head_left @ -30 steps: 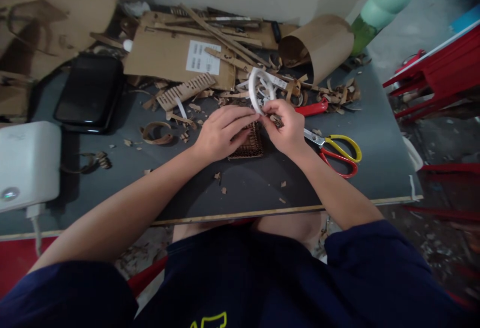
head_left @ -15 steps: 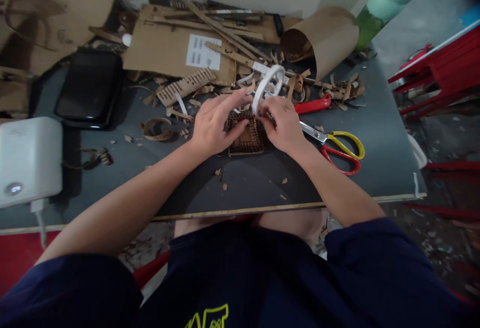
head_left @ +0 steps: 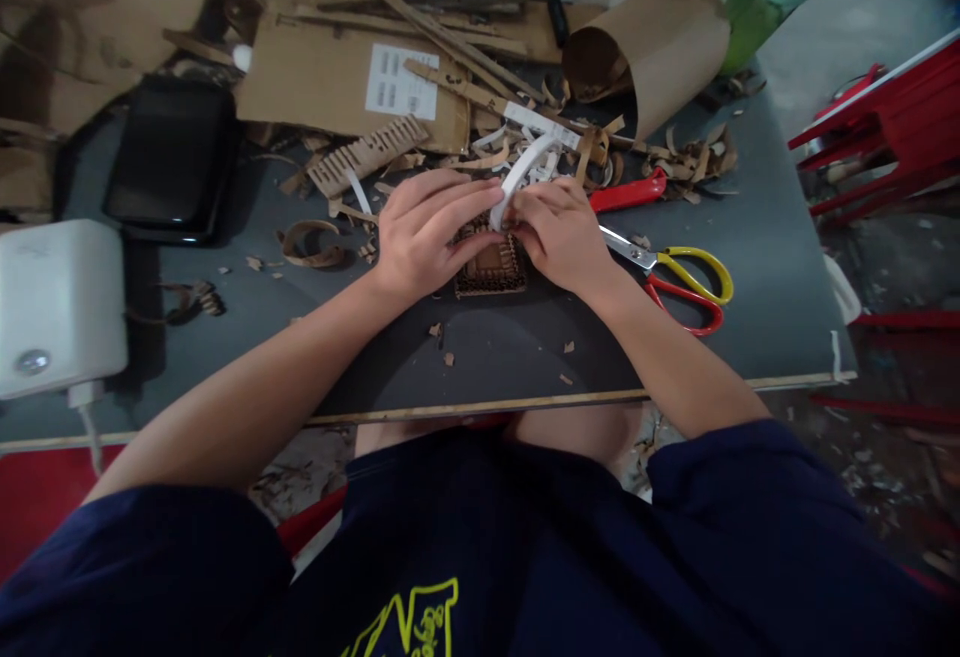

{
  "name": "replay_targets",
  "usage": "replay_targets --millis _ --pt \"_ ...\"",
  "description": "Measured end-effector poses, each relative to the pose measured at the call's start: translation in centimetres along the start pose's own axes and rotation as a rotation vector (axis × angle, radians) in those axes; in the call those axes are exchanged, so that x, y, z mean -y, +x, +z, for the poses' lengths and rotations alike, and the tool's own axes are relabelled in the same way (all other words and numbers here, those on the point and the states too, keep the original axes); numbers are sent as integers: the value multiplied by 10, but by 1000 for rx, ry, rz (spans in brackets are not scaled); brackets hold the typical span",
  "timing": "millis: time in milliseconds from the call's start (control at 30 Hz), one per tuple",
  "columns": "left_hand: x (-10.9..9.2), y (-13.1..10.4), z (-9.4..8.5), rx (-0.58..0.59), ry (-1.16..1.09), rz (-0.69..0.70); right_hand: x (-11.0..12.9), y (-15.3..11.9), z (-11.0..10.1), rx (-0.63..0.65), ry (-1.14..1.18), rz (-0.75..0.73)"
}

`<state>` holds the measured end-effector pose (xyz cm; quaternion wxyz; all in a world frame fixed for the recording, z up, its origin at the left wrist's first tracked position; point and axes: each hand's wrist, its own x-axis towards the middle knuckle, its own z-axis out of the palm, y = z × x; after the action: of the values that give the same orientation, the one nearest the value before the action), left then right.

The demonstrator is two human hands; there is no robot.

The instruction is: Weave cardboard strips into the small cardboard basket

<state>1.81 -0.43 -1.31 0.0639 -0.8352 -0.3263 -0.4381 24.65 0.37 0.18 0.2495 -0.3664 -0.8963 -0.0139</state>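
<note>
A curved white paper strip (head_left: 517,177) rises between my two hands, its lower end at the fingertips. My right hand (head_left: 553,235) is closed in a pinch on that strip. From the other side my left hand (head_left: 424,234) closes its thumb and fingers on the strip's lower end. Just beneath the fingers lies a small square tray of corrugated cardboard (head_left: 491,282), its walls built of ridged strips; its far side is partly hidden by my hands. Scissors (head_left: 660,272) with one yellow and one red handle lie right of my right hand.
A red-handled cutter (head_left: 630,192) lies among paper and cardboard scraps. Behind are a cardboard sheet (head_left: 315,67), a cardboard tube (head_left: 675,47) and a green bottle (head_left: 772,7). At left sit a black case (head_left: 169,157) and a white device (head_left: 60,307) with a cable. The table edge (head_left: 480,407) runs close to my body.
My left hand's fingers have drawn together and come onto the white strip. The strip's loop has opened into a wider curve leaning right. The camera view has shifted slightly.
</note>
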Motion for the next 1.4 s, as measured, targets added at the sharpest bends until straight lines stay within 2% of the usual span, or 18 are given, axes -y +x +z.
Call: replay_targets --millis 133,267,500,767,967,1167,1400 --pt "1 1 2 -94 3 53 -1 0 -1 -19 -28 -56" --pt "-1 3 3 -135 -30 109 0 2 -9 15 -47 -115" --pt "-3 3 4 -87 -15 152 5 4 -14 95 -72 -81" --pt "-4 0 3 4 41 165 5 4 -12 14 -99 45" --pt "-5 1 -1 -98 -32 266 5 3 -18 -37 -21 20" --pt "-5 1 -3 5 22 225 9 2 -14 -15 22 -2" --pt "-7 1 0 -67 -8 182 8 5 -16 56 -19 3"
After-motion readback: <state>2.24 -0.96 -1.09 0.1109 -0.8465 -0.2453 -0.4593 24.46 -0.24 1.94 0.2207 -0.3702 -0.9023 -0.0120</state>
